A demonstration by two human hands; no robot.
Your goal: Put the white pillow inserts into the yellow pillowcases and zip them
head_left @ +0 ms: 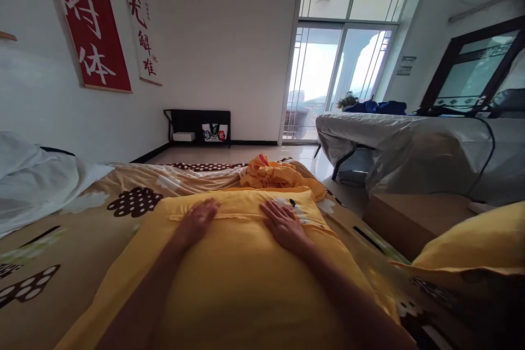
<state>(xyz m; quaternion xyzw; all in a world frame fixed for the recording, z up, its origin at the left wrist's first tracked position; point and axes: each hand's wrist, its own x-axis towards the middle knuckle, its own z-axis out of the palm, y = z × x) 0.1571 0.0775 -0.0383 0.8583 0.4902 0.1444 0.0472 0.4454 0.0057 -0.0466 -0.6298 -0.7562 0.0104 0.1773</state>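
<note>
Two hands are laid flat on a yellow pillow (229, 268) in the head view, the pillow lying on a patterned bedspread (82, 219) near the bed's foot. The left hand (199, 220) and right hand (284, 225) are pressed palm-down near the far seam, fingers extended and slightly spread, nothing being gripped. A crumpled orange cloth (273, 175) is seen just beyond. Should pressure be applied unevenly, the filling could be bunched to one side, or the pillow slid toward the bed edge.
</note>
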